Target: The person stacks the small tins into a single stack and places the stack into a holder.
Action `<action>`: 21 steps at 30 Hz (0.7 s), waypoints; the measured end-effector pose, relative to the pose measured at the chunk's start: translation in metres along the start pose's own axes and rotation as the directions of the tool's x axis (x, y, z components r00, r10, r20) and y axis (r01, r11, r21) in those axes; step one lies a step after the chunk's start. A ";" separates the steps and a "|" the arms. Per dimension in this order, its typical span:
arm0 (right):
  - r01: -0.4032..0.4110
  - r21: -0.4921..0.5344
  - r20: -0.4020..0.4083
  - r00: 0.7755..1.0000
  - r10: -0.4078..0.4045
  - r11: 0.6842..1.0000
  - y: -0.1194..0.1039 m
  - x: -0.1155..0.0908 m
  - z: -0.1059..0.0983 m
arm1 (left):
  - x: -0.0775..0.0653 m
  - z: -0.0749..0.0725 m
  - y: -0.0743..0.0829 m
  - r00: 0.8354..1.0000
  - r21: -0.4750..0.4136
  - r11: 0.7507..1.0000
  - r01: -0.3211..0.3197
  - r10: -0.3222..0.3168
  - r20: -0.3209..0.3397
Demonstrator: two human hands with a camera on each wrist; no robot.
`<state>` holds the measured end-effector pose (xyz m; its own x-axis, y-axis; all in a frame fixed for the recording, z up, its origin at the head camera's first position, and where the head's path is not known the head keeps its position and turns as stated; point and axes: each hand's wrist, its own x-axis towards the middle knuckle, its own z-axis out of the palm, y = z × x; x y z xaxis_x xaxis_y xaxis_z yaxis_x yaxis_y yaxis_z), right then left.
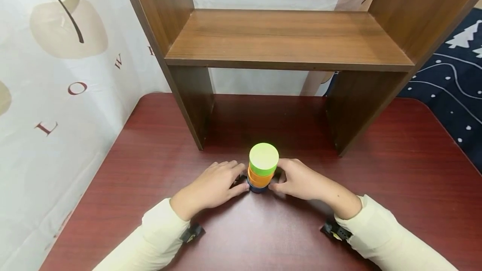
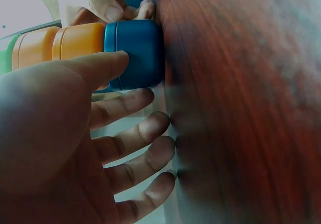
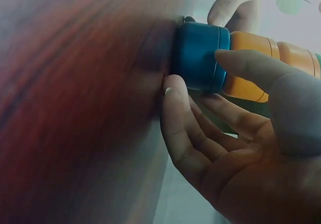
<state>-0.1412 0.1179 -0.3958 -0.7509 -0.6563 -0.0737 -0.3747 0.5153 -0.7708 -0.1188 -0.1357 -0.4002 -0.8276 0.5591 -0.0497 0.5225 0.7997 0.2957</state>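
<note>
A short tower of round stacking cups stands upright on the table between the two hands. Its top is a light green cup (image 1: pixel 263 158), with two orange cups (image 1: pixel 260 180) under it and a dark blue cup (image 2: pixel 143 58) at the bottom. From the left, the left hand (image 1: pixel 218 181) holds the blue cup lightly between thumb and index finger; its other fingertips spread down to the tabletop in the left wrist view. On the opposite side, the right hand (image 1: pixel 301 179) has its thumb at the blue cup's rim and its fingers bent around the base.
A brown wooden shelf unit (image 1: pixel 290 39) stands on the dark red table (image 1: pixel 263 237) behind the tower, its side panels reaching down left and right. A printed white cloth (image 1: pixel 75 129) hangs at left, a navy patterned one (image 1: pixel 448 78) at right.
</note>
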 end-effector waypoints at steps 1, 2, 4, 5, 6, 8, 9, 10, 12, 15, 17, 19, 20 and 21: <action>0.000 0.002 -0.001 1.000 0.000 1.000 0.000 0.000 0.000 | 0.000 0.000 0.000 1.000 0.002 1.000 0.000 0.000 0.000; 0.001 0.006 0.001 1.000 -0.001 1.000 0.000 0.001 0.000 | 0.000 0.000 0.000 1.000 0.003 1.000 -0.001 0.001 0.000; 0.005 0.013 0.002 1.000 -0.005 1.000 -0.001 0.001 0.001 | 0.000 -0.001 0.000 1.000 0.002 1.000 -0.003 0.003 0.001; 0.008 0.016 0.002 1.000 -0.008 1.000 -0.001 0.002 0.001 | 0.000 -0.001 0.000 1.000 0.003 1.000 -0.004 0.004 0.001; 0.010 0.018 0.004 1.000 -0.010 1.000 -0.001 0.002 0.001 | 0.000 -0.001 0.000 1.000 0.004 1.000 -0.005 0.005 -0.001; 0.016 0.025 0.007 1.000 -0.016 1.000 -0.001 0.002 0.001 | 0.000 -0.001 0.000 1.000 0.005 1.000 -0.007 0.007 -0.002; 0.019 0.030 0.008 1.000 -0.019 0.999 -0.001 0.003 0.001 | 0.000 -0.001 0.000 1.000 0.006 1.000 -0.007 0.007 -0.002; 0.021 0.035 0.010 1.000 -0.021 0.999 -0.001 0.003 0.001 | 0.000 -0.001 0.000 1.000 0.007 1.000 -0.007 0.007 -0.002; 0.021 0.048 0.018 1.000 -0.022 0.999 -0.001 0.003 0.001 | 0.000 -0.001 0.000 1.000 0.006 1.000 -0.007 0.007 -0.002; 0.020 0.054 0.022 1.000 -0.021 0.998 -0.002 0.004 0.001 | 0.000 -0.001 0.000 1.000 -0.002 1.000 -0.008 0.008 -0.002; 0.015 0.058 0.029 0.999 -0.017 0.998 -0.003 0.005 0.001 | 0.000 -0.001 0.001 1.000 -0.011 1.000 -0.011 0.011 -0.004; 0.008 0.062 0.038 0.999 -0.010 0.998 -0.004 0.005 0.002 | 0.000 -0.001 0.001 1.000 -0.025 1.000 -0.013 0.013 -0.013; 0.005 0.068 0.045 0.999 -0.008 0.998 -0.004 0.006 0.002 | 0.001 -0.001 0.001 1.000 -0.034 0.999 -0.014 0.013 -0.019; 0.002 0.075 0.053 0.999 -0.006 0.997 -0.005 0.006 0.002 | 0.001 -0.001 0.001 1.000 -0.044 0.999 -0.012 0.011 -0.024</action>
<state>-0.1431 0.1101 -0.3939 -0.7189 -0.6875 -0.1026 -0.3340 0.4711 -0.8164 -0.1190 -0.1343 -0.3990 -0.8264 0.5626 -0.0232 0.5231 0.7823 0.3381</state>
